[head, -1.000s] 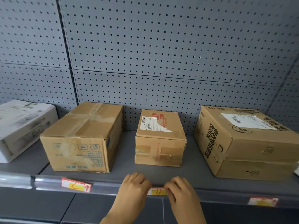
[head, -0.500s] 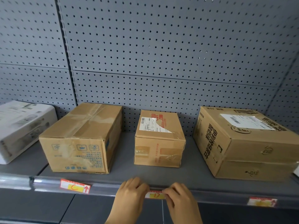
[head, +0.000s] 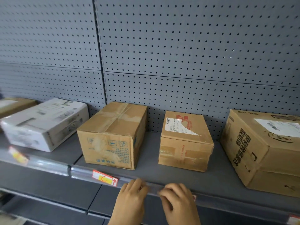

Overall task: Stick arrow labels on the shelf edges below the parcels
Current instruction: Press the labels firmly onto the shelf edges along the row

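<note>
Three brown parcels stand on the grey shelf: a long taped box [head: 112, 137], a small box with a torn white label [head: 185, 142] and a big box [head: 263, 148] at the right. My left hand [head: 131, 197] and my right hand [head: 177, 202] rest side by side on the shelf edge [head: 154, 187] below the small box, fingers spread flat against the strip. Only a red sliver of an arrow label [head: 194, 196] peeks out beside my right hand. Another red and yellow arrow label [head: 105, 177] is stuck on the edge below the long box.
A white parcel [head: 45, 124] lies on the neighbouring shelf at the left, with a blurred label [head: 17, 155] on the edge below it. A label corner [head: 294, 220] shows at the bottom right. Grey pegboard [head: 178, 54] backs the shelf. A lower shelf [head: 48, 203] runs underneath.
The view has swung left, so the parcels sit further right. The label seen between my fingertips before is now covered by my right hand.
</note>
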Demonstrator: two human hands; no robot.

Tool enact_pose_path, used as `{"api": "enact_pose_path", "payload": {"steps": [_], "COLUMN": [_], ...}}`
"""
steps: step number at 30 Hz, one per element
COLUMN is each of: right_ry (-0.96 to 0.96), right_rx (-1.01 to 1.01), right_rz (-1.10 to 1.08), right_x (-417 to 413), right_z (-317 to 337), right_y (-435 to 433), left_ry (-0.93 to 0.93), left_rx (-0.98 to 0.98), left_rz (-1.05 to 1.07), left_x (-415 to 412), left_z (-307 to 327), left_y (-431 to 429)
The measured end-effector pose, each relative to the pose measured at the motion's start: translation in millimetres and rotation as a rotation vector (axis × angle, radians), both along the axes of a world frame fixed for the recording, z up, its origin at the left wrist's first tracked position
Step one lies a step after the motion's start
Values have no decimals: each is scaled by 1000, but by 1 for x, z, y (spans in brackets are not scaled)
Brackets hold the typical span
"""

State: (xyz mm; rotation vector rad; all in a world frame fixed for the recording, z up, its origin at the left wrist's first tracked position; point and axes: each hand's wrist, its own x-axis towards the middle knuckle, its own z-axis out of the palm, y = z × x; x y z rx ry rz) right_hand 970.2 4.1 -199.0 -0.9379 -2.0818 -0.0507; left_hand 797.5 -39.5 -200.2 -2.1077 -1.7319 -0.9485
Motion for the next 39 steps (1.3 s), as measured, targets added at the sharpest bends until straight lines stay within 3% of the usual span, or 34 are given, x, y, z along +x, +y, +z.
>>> {"api": "enact_pose_path", "payload": {"steps": [7,14,22,31,39], "right_ry": [56,76,10,-206,-186], "right_rx": [-8,-207,-311,-321,-273], "right_rz": [85,-95,-295,-263,-227], "right_x": [-103,-172,-186,-189,-186], "right_z": [-11,-16,-1,4,8], "right_y": [-10,-20,-33,-31,-37], "left_ry": [-16,-36,-159,-160,-107], "left_rx": [-33,-83,-163,-178,-165], "left_rz": [191,-81,-291,-273,-143], "left_x": [-119,-186,-201,-202,-193], "left_z": [15,9,0,-2,-3], "left_y": [-18,-6,1,0,-7]}}
